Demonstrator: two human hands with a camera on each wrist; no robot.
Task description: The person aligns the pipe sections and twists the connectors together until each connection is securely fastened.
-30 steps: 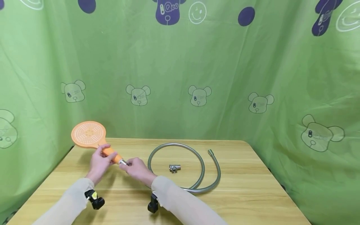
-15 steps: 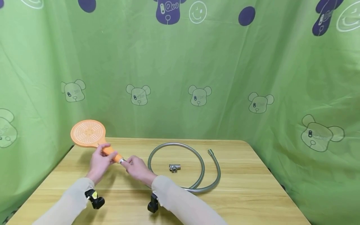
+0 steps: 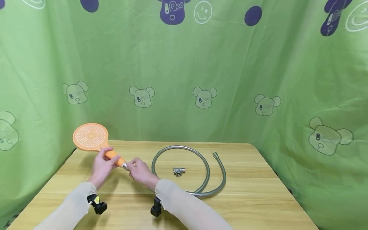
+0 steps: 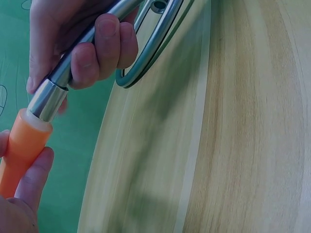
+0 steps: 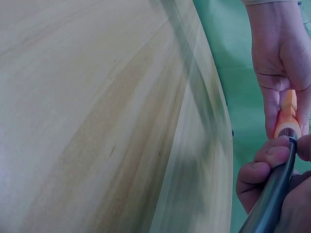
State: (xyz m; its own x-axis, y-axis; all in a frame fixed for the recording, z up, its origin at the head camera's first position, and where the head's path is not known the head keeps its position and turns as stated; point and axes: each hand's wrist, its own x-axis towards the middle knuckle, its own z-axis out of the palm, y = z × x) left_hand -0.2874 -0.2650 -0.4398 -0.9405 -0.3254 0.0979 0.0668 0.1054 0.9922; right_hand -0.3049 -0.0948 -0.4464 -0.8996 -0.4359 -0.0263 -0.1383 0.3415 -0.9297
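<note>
My left hand (image 3: 102,166) grips the orange handle of a shower head (image 3: 90,137), held above the table's left side with its round, perforated face showing. At the handle's end sits the metal end fitting (image 4: 48,99) of a shower hose (image 4: 62,69), in line with the handle. My right hand (image 3: 141,172) holds the hose just behind that fitting, its fingers curled round it in the left wrist view. Seen from the right wrist, the hose (image 5: 272,196) runs back through the right hand's fingers.
The rest of the hose (image 3: 207,172) lies looped on the wooden table (image 3: 253,198), its free end fitting (image 3: 215,155) towards the back right. Inside the loop lies a small metal tee valve (image 3: 179,171). A green printed curtain (image 3: 172,124) surrounds the table's back and sides.
The fingers of my right hand have shifted their hold around the hose end, and more of the metal fitting shows now. My left hand and the shower head have hardly moved.
</note>
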